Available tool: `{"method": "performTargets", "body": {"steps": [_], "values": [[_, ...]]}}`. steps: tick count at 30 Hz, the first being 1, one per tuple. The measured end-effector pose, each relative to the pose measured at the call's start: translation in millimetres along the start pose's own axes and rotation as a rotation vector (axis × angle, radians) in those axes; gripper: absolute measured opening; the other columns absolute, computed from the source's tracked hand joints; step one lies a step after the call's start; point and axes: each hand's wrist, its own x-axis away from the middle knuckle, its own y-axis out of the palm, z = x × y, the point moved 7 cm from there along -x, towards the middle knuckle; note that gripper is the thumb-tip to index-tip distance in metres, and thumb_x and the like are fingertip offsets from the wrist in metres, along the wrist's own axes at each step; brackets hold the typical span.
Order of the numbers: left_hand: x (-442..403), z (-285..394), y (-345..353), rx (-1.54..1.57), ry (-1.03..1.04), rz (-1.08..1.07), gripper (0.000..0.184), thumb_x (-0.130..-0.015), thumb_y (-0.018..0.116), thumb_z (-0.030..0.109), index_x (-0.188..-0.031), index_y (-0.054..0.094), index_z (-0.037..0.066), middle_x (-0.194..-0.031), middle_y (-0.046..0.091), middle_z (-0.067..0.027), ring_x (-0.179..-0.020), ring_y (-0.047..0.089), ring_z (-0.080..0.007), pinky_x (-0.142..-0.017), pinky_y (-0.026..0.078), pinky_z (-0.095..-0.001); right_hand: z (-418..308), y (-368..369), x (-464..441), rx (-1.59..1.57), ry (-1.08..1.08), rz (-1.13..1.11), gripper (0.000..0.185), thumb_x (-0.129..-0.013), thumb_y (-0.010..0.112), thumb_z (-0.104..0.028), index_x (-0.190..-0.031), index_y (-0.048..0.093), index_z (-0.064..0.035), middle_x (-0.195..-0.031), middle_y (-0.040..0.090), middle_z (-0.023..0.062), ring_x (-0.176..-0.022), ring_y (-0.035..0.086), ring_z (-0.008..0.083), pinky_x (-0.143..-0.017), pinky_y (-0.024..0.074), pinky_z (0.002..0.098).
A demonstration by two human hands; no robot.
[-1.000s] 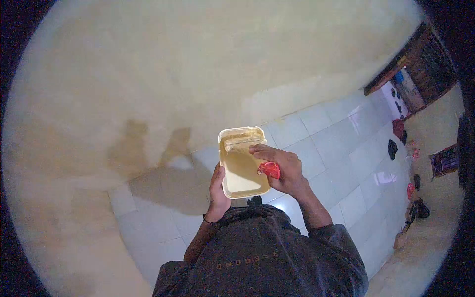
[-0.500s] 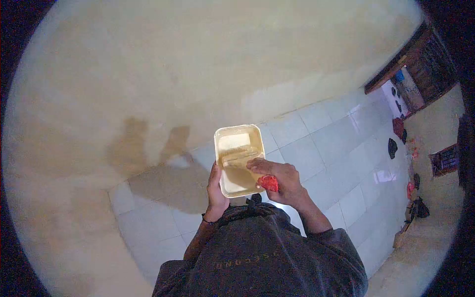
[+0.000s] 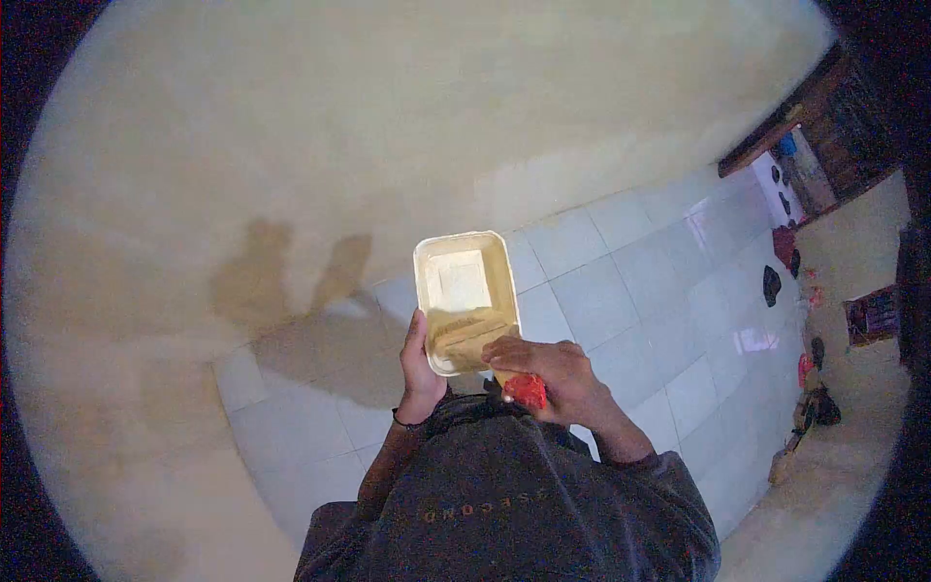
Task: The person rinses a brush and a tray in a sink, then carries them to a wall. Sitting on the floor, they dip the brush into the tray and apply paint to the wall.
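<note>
My left hand (image 3: 419, 371) is closed on the left side of a pale cream rectangular tray (image 3: 420, 262), its thumb along the rim. The tray is tilted so its inside faces me. Over its near end my right hand (image 3: 553, 373) grips a wide, flat tan-headed tool (image 3: 472, 339) with a red end (image 3: 525, 390) showing below the fingers. The tool looks like a broad brush or scraper; which of the two I cannot tell. Its head lies across the inside of the tray, and my fingers hide part of the handle.
A bare plastered wall (image 3: 339, 116) rises ahead, with shadows on it. Pale floor tiles (image 3: 601, 301) stretch to the right. Dark items, including a black one (image 3: 771, 285), lie along the right side. A doorway (image 3: 800, 160) is at the far right.
My right hand has drawn the tool down toward me, from the tray's middle to its near end. The tray has shifted slightly upward and left.
</note>
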Motion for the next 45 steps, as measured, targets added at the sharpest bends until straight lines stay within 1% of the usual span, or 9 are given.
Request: {"method": "performTargets", "body": {"steps": [8,17,24,27,32,36,39,41,45], "values": [[12,-4,-8,0.018,0.008,-0.027,0.044,-0.092,0.030,0.034,-0.120,0.041,0.002,-0.114,0.051,-0.0115,-0.104,0.050,-0.0226,-0.090,0.038,-0.0351,-9,-16,-6,0.045,0.043,0.120,0.037,-0.068,0.062,-0.007,-0.104,0.052,-0.0052,-0.098,0.062,0.0102,-0.082,0.063,0.0252,-0.068,0.0520,0.0341],[17,0,0,-0.041,0.005,0.012,0.044,-0.092,0.032,0.035,-0.121,0.041,0.002,-0.116,0.050,-0.0106,-0.107,0.048,-0.0226,-0.091,0.037,-0.0357,-8,-44,3,-0.073,0.080,0.199,0.033,-0.069,0.058,-0.021,-0.099,0.058,-0.0071,-0.099,0.062,0.0086,-0.090,0.062,0.0236,-0.075,0.0499,0.0315],[11,-3,-4,0.030,0.038,-0.051,0.045,-0.091,0.035,0.036,-0.119,0.042,0.002,-0.114,0.051,-0.0104,-0.105,0.049,-0.0214,-0.090,0.038,-0.0354,-13,-29,4,-0.088,0.044,0.052,0.032,-0.072,0.057,-0.019,-0.102,0.055,-0.0076,-0.099,0.062,0.0090,-0.088,0.062,0.0247,-0.071,0.0510,0.0336],[16,-3,-1,0.001,-0.033,-0.020,0.045,-0.090,0.036,0.036,-0.118,0.042,0.002,-0.113,0.051,-0.0103,-0.105,0.050,-0.0211,-0.090,0.039,-0.0350,-7,-9,7,-0.056,0.096,-0.089,0.026,-0.073,0.055,-0.008,-0.099,0.053,-0.0055,-0.098,0.061,0.0122,-0.086,0.062,0.0266,-0.069,0.0518,0.0350],[7,-12,-15,0.019,-0.042,-0.047,0.044,-0.089,0.038,0.035,-0.120,0.040,0.003,-0.112,0.051,-0.0102,-0.104,0.050,-0.0222,-0.089,0.040,-0.0361,-5,14,17,-0.069,0.052,-0.055,0.027,-0.072,0.055,-0.007,-0.099,0.054,-0.0047,-0.101,0.059,0.0142,-0.088,0.061,0.0290,-0.072,0.0519,0.0356],[7,-17,-8,0.070,-0.144,-0.043,0.043,-0.089,0.040,0.034,-0.121,0.037,0.006,-0.113,0.049,-0.0098,-0.104,0.049,-0.0226,-0.089,0.041,-0.0369,-23,14,26,0.239,-0.021,-0.026,0.036,-0.069,0.057,-0.009,-0.105,0.054,-0.0072,-0.107,0.056,0.0140,-0.083,0.062,0.0279,-0.069,0.0524,0.0353],[6,-27,-10,0.096,-0.204,0.042,0.044,-0.088,0.043,0.033,-0.122,0.037,0.006,-0.113,0.048,-0.0096,-0.104,0.049,-0.0222,-0.088,0.041,-0.0364,-21,16,38,0.280,0.178,-0.154,0.041,-0.070,0.058,-0.012,-0.110,0.052,-0.0102,-0.098,0.059,0.0148,-0.076,0.063,0.0269,-0.064,0.0520,0.0360],[6,-21,-5,0.035,-0.165,0.020,0.044,-0.088,0.043,0.033,-0.122,0.036,0.006,-0.113,0.048,-0.0093,-0.104,0.049,-0.0223,-0.088,0.041,-0.0364,-7,26,46,0.191,0.414,-0.312,0.040,-0.069,0.066,-0.016,-0.106,0.055,-0.0068,-0.088,0.063,0.0143,-0.074,0.063,0.0255,-0.063,0.0518,0.0335],[3,-22,-14,-0.054,-0.173,0.031,0.045,-0.087,0.045,0.033,-0.121,0.036,0.005,-0.112,0.047,-0.0095,-0.104,0.049,-0.0234,-0.087,0.041,-0.0365,1,29,50,-0.103,0.508,-0.239,0.045,-0.072,0.067,-0.021,-0.112,0.052,-0.0054,-0.079,0.063,0.0150,-0.070,0.063,0.0244,-0.062,0.0503,0.0310]]}}
